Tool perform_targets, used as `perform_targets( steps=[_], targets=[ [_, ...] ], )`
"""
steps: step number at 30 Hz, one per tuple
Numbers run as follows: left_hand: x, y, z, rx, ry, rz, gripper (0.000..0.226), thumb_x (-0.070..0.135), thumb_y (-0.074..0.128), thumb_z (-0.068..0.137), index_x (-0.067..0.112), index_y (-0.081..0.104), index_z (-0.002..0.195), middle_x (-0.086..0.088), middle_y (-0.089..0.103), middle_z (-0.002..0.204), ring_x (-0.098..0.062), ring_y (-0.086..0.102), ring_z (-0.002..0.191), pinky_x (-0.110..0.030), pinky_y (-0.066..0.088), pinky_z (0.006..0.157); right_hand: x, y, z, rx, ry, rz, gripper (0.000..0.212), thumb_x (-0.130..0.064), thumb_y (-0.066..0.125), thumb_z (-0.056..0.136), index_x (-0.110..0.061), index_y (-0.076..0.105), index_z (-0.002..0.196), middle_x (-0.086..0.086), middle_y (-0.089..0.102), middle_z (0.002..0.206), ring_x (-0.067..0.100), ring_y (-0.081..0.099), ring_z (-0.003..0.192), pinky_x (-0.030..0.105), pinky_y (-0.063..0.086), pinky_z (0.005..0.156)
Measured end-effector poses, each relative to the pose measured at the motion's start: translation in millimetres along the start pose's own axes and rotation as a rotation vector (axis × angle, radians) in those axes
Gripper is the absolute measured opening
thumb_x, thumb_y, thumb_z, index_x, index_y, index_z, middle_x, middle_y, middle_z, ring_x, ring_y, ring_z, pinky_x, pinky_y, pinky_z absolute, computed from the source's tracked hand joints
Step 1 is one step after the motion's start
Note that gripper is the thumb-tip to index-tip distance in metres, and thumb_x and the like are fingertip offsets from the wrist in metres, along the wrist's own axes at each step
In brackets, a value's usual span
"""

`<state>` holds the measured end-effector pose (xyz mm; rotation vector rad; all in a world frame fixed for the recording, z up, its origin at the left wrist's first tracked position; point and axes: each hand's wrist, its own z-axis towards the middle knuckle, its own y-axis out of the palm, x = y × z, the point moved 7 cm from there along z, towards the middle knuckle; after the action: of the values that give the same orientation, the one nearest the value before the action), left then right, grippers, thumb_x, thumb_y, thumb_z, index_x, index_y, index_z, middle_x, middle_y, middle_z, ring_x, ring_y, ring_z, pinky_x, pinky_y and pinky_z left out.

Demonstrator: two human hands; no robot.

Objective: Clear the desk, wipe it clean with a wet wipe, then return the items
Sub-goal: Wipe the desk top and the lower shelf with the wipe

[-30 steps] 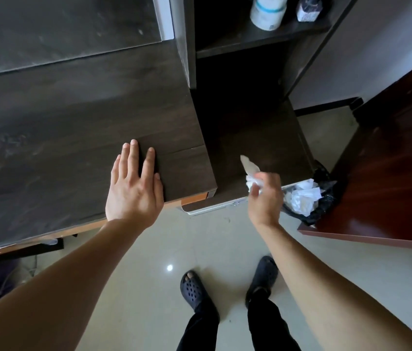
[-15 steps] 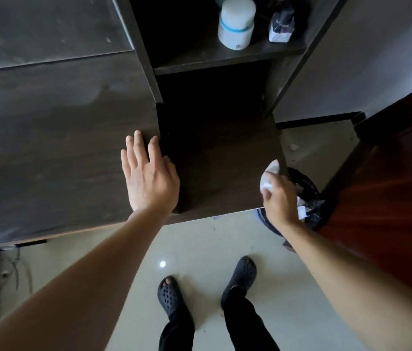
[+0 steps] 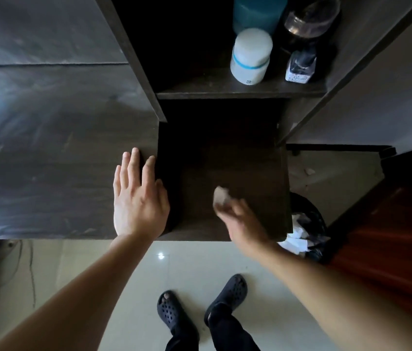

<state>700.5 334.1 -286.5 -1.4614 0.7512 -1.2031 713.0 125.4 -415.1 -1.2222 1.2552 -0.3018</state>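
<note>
The dark wooden desk point(image 3: 48, 148) fills the left, with streaks on its surface. My left hand point(image 3: 138, 196) lies flat and open on its right front corner. Beside it sits a lower dark shelf surface point(image 3: 238, 160). My right hand point(image 3: 238, 219) is blurred over that lower surface and holds a crumpled white wet wipe point(image 3: 221, 195) against it. On the shelf above stand a white jar with a blue band point(image 3: 250, 57), a small dark ink bottle point(image 3: 299, 68), a blue container point(image 3: 258, 13) and a dark jar point(image 3: 311, 19).
A black bin point(image 3: 308, 224) with white crumpled paper stands on the floor to the right of the lower surface. A reddish-brown wooden piece point(image 3: 397, 224) is at far right. My feet in dark slippers point(image 3: 174, 315) stand on pale tiles. Cables point(image 3: 30, 269) hang under the desk.
My right hand moved with the wipe from beside the bin leftward onto the lower surface. The view shifted right and forward. My left hand stayed flat on the desk corner.
</note>
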Motion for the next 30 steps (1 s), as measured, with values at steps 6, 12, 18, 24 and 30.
perform_targets(
  steps=[6,12,18,24,30],
  targets=[
    [0,-1,2,0.026,-0.018,-0.006,0.046,0.018,0.042,0.090,0.002,0.047,0.133,-0.024,0.033,0.148,-0.041,0.024,0.140,-0.049,0.020,0.116,29,-20,63,-0.053,-0.137,-0.189,0.032,-0.015,0.054,0.091,-0.023,0.061,0.121,0.010,0.056,0.114,0.032,0.049,0.105,0.042,0.041,0.089],
    [-6,-5,2,0.066,-0.018,-0.078,0.054,0.000,0.038,0.080,0.003,0.051,0.132,-0.021,0.036,0.148,-0.037,0.026,0.141,-0.047,0.018,0.118,-2,-18,132,0.050,-0.021,-0.117,0.061,0.009,0.037,0.087,-0.001,0.026,0.146,0.016,0.013,0.158,0.029,0.005,0.146,0.037,0.009,0.120],
    [-10,-3,1,0.060,-0.013,-0.112,0.062,0.005,0.031,0.075,0.003,0.051,0.133,-0.020,0.037,0.148,-0.037,0.025,0.141,-0.047,0.017,0.118,-71,47,23,-0.103,-0.455,-0.056,0.060,0.013,0.042,0.075,0.000,0.049,0.134,0.018,0.044,0.143,0.035,0.039,0.134,0.046,0.027,0.112],
    [-9,-1,0,0.045,-0.011,-0.086,0.059,0.005,0.035,0.078,0.003,0.048,0.135,-0.022,0.033,0.149,-0.038,0.021,0.142,-0.047,0.014,0.118,-13,6,-31,0.011,-0.314,-0.055,0.043,0.008,0.053,0.079,-0.006,0.065,0.119,0.006,0.062,0.128,0.021,0.056,0.121,0.031,0.047,0.096],
    [1,-4,-2,-0.006,0.068,-0.013,0.057,0.008,0.037,0.077,0.001,0.050,0.131,-0.028,0.035,0.145,-0.045,0.026,0.138,-0.055,0.022,0.114,65,-49,-72,0.234,0.083,-0.058,0.045,0.023,0.053,0.074,0.001,0.067,0.111,0.016,0.063,0.122,0.032,0.058,0.114,0.039,0.047,0.098]
  ],
)
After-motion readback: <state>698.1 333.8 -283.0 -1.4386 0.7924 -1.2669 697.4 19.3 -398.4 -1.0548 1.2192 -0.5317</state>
